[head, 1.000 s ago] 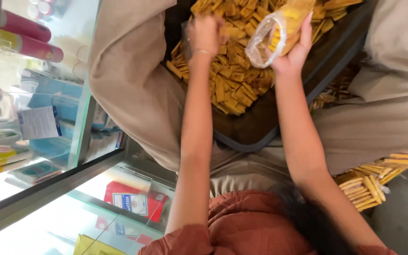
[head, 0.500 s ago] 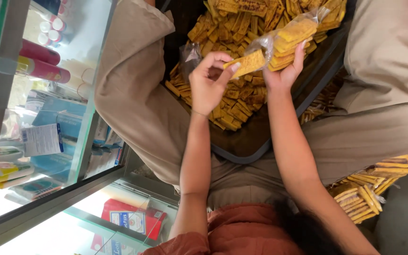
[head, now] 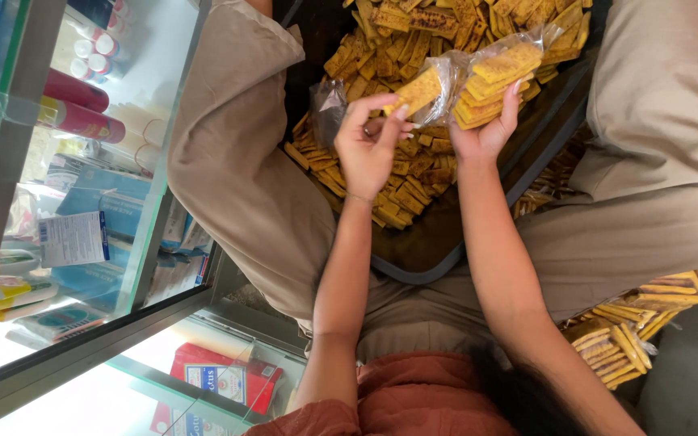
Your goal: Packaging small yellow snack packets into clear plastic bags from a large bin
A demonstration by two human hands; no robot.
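My left hand (head: 367, 149) is curled partway, thumb and fingertips pinching one flat yellow cracker (head: 415, 91) at its lower end, the cracker's upper end sliding into the mouth of a clear plastic bag (head: 486, 81). My right hand (head: 482, 133) is cupped under that bag, fingers wrapped up its far side, gripping it with a stack of the same crackers already inside. Both hands sit over a dark tray (head: 422, 250) resting on my lap, heaped with loose yellow crackers (head: 397, 48). Against half a second ago, the cracker has moved from just outside the bag to partly inside its opening, the left hand has drifted a little toward the bag, and the whole view has shifted slightly so more of the tray's near rim shows; a second ago the left hand was down among the loose pile instead. To my left stands a glass display case (head: 163, 234): red tubes (head: 78, 105) lie on an upper shelf, blue boxes with a white printed label (head: 74, 238) sit below them, and a red carton (head: 224, 375) rests at the bottom. By my right leg lie filled clear packets of yellow sticks (head: 648, 315).
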